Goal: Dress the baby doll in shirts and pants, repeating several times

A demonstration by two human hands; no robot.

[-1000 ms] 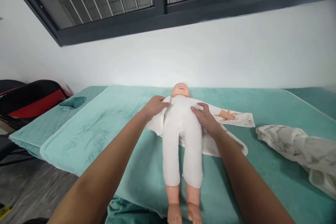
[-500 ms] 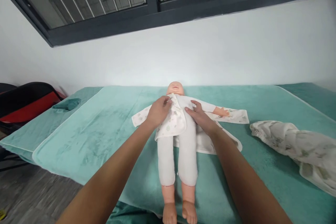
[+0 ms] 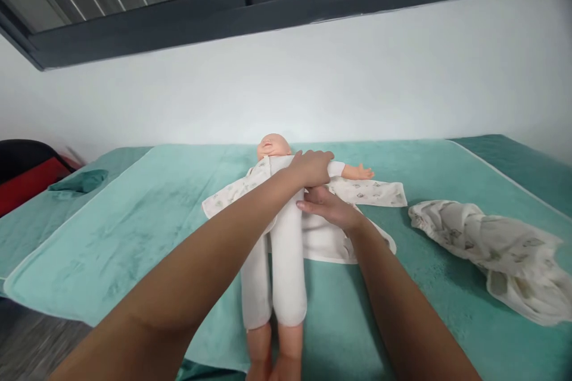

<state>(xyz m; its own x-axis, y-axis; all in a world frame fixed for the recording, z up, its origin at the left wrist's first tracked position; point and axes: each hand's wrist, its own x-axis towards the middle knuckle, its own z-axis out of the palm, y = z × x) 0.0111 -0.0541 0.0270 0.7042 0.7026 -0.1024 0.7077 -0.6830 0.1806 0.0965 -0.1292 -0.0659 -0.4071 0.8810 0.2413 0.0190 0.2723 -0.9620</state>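
Note:
A baby doll (image 3: 288,262) with a white cloth body lies on its back, rolled a little to the left, its head turned left. A white printed baby shirt (image 3: 375,192) is spread beneath it; the left sleeve and front panel lie over the doll's left side, while the right sleeve lies flat beside the doll's bare-handed arm. My left hand (image 3: 313,168) crosses over the chest and is closed around the doll's upper arm near the shoulder. Just below it, my right hand (image 3: 330,207) is at the doll's side, thumb stretched apart, its fingertips partly hidden.
A crumpled white printed garment (image 3: 487,244) lies on the right of the green padded mat (image 3: 111,238). Behind rises a white wall (image 3: 286,89) under a dark window frame (image 3: 179,21). A red and black chair (image 3: 31,181) stands at the far left.
My left hand has moved right, from the shirt's left panel to the doll's arm. My right hand has lowered slightly beside the body. The doll has rolled left and its arm has lifted off the sleeve.

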